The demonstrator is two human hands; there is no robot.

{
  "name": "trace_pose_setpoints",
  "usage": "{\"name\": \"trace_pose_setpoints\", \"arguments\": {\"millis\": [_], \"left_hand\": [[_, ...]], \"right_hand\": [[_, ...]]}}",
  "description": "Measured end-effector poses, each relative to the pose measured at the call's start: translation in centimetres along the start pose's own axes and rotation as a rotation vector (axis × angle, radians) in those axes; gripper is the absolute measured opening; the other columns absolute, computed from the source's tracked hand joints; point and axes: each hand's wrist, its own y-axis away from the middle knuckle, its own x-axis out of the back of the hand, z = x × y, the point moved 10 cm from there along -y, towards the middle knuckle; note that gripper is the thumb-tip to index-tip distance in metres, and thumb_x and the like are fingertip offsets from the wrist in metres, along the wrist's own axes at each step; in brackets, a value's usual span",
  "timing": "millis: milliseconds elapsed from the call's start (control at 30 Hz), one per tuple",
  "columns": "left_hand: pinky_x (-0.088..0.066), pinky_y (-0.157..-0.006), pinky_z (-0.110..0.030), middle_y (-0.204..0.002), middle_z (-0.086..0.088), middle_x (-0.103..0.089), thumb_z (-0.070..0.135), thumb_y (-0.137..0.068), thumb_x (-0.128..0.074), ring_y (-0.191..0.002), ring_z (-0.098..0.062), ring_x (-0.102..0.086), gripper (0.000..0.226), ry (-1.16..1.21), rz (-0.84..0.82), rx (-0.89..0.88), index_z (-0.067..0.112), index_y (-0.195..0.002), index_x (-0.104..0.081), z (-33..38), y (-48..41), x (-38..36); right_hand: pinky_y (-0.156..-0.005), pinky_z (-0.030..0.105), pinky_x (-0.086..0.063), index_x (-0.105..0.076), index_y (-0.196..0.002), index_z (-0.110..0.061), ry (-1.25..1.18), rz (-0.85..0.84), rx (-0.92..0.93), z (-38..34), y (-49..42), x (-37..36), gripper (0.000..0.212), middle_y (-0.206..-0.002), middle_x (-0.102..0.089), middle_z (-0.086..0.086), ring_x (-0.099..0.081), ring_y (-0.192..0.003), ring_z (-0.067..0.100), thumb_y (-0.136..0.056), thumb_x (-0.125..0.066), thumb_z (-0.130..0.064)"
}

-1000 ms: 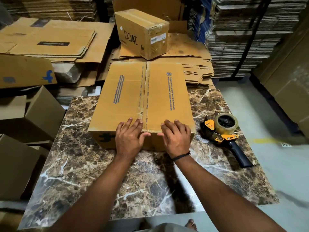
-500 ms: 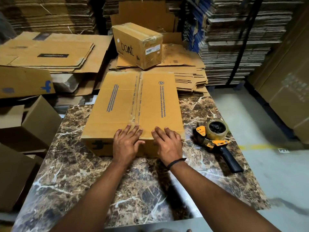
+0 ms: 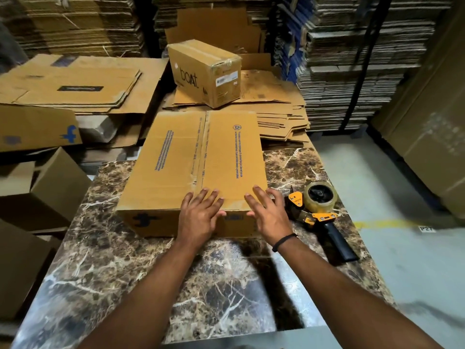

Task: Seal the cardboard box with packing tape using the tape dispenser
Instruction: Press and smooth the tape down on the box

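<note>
Item under inspection: cardboard box [image 3: 176,157], on the bench [image 3: 226,285], long axis running away from the person, near end well in from the bench's front edge.
Flaps: both top flaps are folded down flat and meet along a centre seam [image 3: 202,152].
Seam condition: ragged and scuffed along the join. No fresh strip of tape is plainly visible across it.
Left hand [image 3: 201,215]: released, fingers straight, lying flat on the box top at the near end of the seam, pressing the flaps down.
Right hand [image 3: 269,212]: released, fingers spread, holding nothing, at the box's near right corner. Contact with the box cannot be confirmed.
Tape dispenser [image 3: 317,210]: lying on the bench just right of the box, beside the right hand, not gripped.
Progress: the box is closed and steadied. In my judgement, sealing has not begun; picking up the dispenser and running tape down the seam remain.
Box material: brown corrugated board, matte, with blue print on each flap and a dark mark on the near wall.
Dispenser build: yellow-orange frame, black ribbed handle [image 3: 337,240], and a glossy translucent tape roll [image 3: 320,197].
Bench surface: polished brown marble pattern with pale veins, reflective.
Surroundings: a smaller taped carton [image 3: 201,71] resting on flattened cartons [image 3: 75,84] behind the bench.
</note>
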Motion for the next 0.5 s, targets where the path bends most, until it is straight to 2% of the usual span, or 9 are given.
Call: {"name": "trace_pose_setpoints", "arguments": {"millis": [67, 133, 167, 233, 300, 367, 400, 500], "left_hand": [[-0.029, -0.106, -0.054, -0.131, 0.0, -0.056, 0.049, -0.089, -0.039, -0.127, -0.023, -0.048, 0.048, 0.002, 0.014, 0.021, 0.021, -0.121, -0.061, 0.3, 0.1, 0.3], [-0.022, -0.109, -0.054, -0.136, 0.001, -0.051, 0.051, -0.089, -0.04, -0.131, -0.021, -0.043, 0.051, -0.009, 0.011, 0.005, 0.021, -0.126, -0.057, 1.4, -0.1, 0.5], [-0.021, -0.11, -0.053, -0.137, 0.002, -0.049, 0.051, -0.089, -0.04, -0.132, -0.021, -0.041, 0.051, 0.001, 0.0, -0.016, 0.023, -0.129, -0.054, 2.1, -0.3, 0.4], [-0.027, -0.109, -0.051, -0.136, 0.003, -0.051, 0.051, -0.091, -0.036, -0.131, -0.02, -0.042, 0.05, 0.036, -0.047, -0.062, 0.025, -0.13, -0.052, 4.0, -1.2, -0.1], [-0.036, -0.105, -0.047, -0.128, 0.002, -0.059, 0.044, -0.091, -0.043, -0.125, -0.02, -0.05, 0.042, 0.05, -0.062, -0.098, 0.023, -0.123, -0.059, 5.4, -1.8, -0.6], [-0.042, -0.101, -0.046, -0.121, 0.001, -0.064, 0.03, -0.085, -0.064, -0.119, -0.022, -0.056, 0.033, 0.072, -0.021, -0.115, 0.021, -0.117, -0.063, 5.5, -1.9, -0.7], [-0.043, -0.099, -0.047, -0.12, 0.0, -0.064, 0.023, -0.08, -0.072, -0.117, -0.022, -0.057, 0.037, 0.086, -0.013, -0.117, 0.02, -0.117, -0.064, 5.4, -1.8, -0.7], [-0.039, -0.103, -0.047, -0.125, 0.001, -0.06, 0.012, -0.077, -0.073, -0.121, -0.021, -0.053, 0.047, 0.109, -0.028, -0.134, 0.02, -0.121, -0.059, 5.3, -1.7, -0.6]], "right_hand": [[-0.089, 0.047, -0.052, -0.058, -0.126, -0.02, -0.016, -0.021, 0.002, -0.1, 0.1, 0.1, 0.041, -0.138, -0.052, 0.01, -0.029, -0.122, 0.03, -0.086, -0.061, -0.03], [-0.102, 0.044, -0.04, -0.054, -0.132, -0.02, -0.071, -0.064, -0.024, 0.2, 0.3, 0.2, 0.053, -0.144, -0.045, 0.006, -0.024, -0.127, 0.028, -0.09, -0.041, -0.05], [-0.106, 0.041, -0.035, -0.052, -0.134, -0.02, -0.113, -0.075, -0.044, 0.4, 0.4, 0.2, 0.059, -0.146, -0.043, 0.004, -0.023, -0.129, 0.027, -0.09, -0.033, -0.053], [-0.107, 0.039, -0.033, -0.053, -0.134, -0.018, -0.172, -0.056, -0.063, 0.5, 0.4, 0.3, 0.053, -0.146, -0.044, 0.004, -0.021, -0.129, 0.025, -0.092, -0.033, -0.042], [-0.106, 0.043, -0.036, -0.054, -0.133, -0.014, -0.186, -0.037, -0.032, 0.4, 0.3, 0.3, 0.042, -0.144, -0.046, 0.006, -0.021, -0.128, 0.026, -0.093, -0.049, -0.021], [-0.108, 0.046, -0.034, -0.048, -0.138, -0.011, -0.182, -0.084, 0.033, 0.2, 0.2, 0.3, 0.051, -0.147, -0.043, 0.006, -0.018, -0.13, 0.028, -0.088, -0.056, -0.004], [-0.11, 0.045, -0.031, -0.042, -0.142, -0.01, -0.178, -0.136, 0.064, 0.3, 0.2, 0.1, 0.056, -0.15, -0.038, 0.005, -0.016, -0.133, 0.029, -0.088, -0.054, -0.001], [-0.114, 0.039, -0.021, -0.019, -0.151, -0.018, -0.173, -0.289, 0.121, 0.8, 0.4, -0.5, 0.067, -0.158, -0.018, -0.003, -0.006, -0.142, 0.03, -0.092, -0.043, 0.002]]}}
